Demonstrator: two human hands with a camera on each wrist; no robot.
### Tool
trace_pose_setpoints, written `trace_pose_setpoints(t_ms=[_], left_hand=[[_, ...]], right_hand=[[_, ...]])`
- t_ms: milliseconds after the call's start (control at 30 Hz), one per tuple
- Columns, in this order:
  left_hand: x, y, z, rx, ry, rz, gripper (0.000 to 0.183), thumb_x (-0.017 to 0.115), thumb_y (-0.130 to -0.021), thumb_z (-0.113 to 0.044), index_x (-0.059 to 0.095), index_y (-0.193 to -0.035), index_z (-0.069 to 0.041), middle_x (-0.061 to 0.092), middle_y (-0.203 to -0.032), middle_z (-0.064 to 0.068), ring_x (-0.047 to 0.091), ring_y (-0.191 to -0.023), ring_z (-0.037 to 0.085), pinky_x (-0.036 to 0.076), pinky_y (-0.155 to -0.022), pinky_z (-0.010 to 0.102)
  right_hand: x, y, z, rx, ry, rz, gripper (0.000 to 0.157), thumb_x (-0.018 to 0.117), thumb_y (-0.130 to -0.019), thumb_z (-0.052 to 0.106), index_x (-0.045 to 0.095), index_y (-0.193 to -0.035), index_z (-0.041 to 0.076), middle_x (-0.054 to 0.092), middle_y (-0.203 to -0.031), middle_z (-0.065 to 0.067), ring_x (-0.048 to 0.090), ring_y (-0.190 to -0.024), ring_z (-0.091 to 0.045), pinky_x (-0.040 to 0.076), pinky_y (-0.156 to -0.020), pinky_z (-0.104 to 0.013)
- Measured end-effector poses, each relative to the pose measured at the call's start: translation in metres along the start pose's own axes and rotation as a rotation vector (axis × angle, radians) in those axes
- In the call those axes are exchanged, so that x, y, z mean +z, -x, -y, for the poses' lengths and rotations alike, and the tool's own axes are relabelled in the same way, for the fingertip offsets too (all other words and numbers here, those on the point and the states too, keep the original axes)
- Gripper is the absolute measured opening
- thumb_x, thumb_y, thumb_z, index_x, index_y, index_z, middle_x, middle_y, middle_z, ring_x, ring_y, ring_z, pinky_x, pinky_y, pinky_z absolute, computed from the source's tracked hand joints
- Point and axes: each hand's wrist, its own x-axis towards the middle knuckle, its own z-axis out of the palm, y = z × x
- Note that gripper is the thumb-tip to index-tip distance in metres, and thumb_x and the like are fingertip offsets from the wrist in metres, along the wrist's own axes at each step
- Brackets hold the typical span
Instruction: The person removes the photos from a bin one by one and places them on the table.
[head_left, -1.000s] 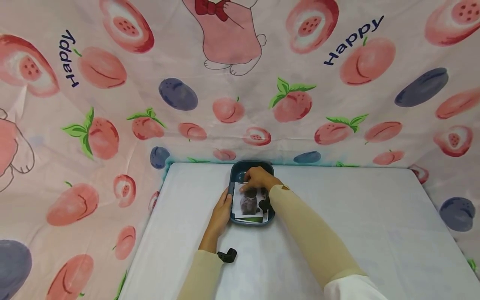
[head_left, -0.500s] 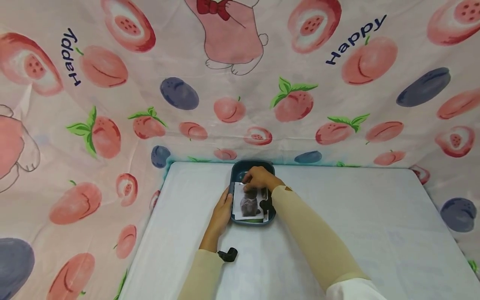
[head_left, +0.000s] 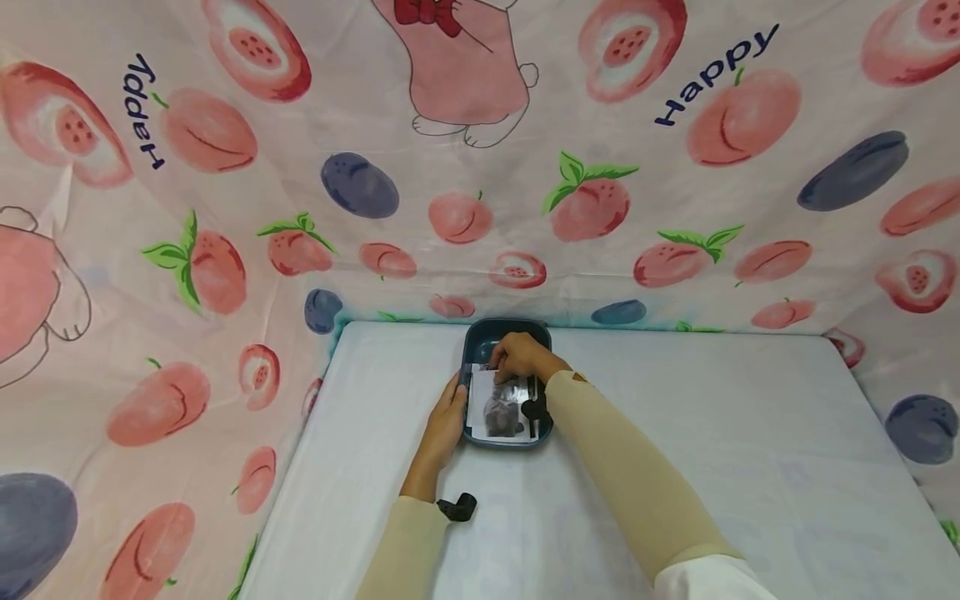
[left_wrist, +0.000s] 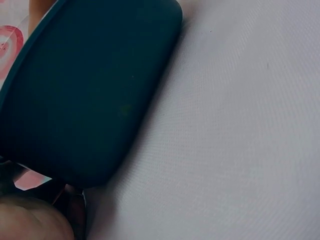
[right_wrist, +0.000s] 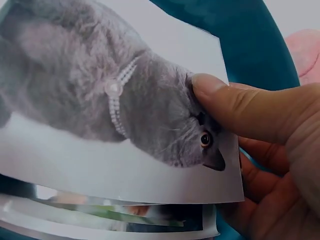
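Cat photo [head_left: 501, 412] pinched over its stack; snagging a second print is the main risk.
Head: photo lies in the dark teal tray [head_left: 486, 335] on the white surface [head_left: 637, 483], right hand [head_left: 525, 356] at its far edge, left hand [head_left: 444, 425] against the tray's left side; if that bracing slackens, a pull could slide the tray. Left wrist: mostly tray outer wall; can't tell if the left fingers curl under. Right wrist: thumb [right_wrist: 235, 105] on top, fingers [right_wrist: 265, 182] below, holding the photo near one edge; lower prints [right_wrist: 120, 215] sit close to those fingers, could catch. Hard pinch might crease it.
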Motion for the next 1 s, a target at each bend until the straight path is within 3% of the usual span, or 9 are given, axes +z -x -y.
trace_pose_setpoints(t_ms=[333,667,1000], left_hand=[[0.001,0.001,-0.002,-0.026,-0.005,-0.009,0.053,0.038,-0.11,-0.046,0.032,-0.161,-0.032,0.027,-0.169,0.0,0.017,-0.159,0.027,0.017,-0.128,0.053],[0.0,0.0,-0.001,-0.002,0.003,-0.003,0.054,0.038,-0.11,-0.049,0.032,-0.161,-0.032,0.028,-0.169,0.0,0.017,-0.159,0.028,0.016,-0.128,0.054],[0.001,0.001,-0.002,-0.014,0.003,0.003,0.055,0.039,-0.109,-0.05,0.031,-0.161,-0.034,0.027,-0.169,0.001,0.017,-0.158,0.029,0.018,-0.128,0.056]], right_hand=[[0.0,0.002,0.001,-0.015,-0.007,0.019,0.007,0.083,-0.087,0.021,0.076,-0.086,0.019,0.073,-0.083,0.005,0.061,-0.077,-0.012,0.05,-0.068,-0.026],[-0.011,0.009,0.003,-0.091,0.002,-0.075,0.013,0.083,-0.088,0.029,0.074,-0.083,0.02,0.074,-0.083,0.007,0.061,-0.077,-0.011,0.051,-0.074,-0.028],[-0.029,0.024,-0.003,-0.171,-0.196,-0.109,0.011,0.08,-0.09,0.026,0.074,-0.092,0.017,0.075,-0.086,0.001,0.065,-0.075,-0.013,0.05,-0.064,-0.028]])
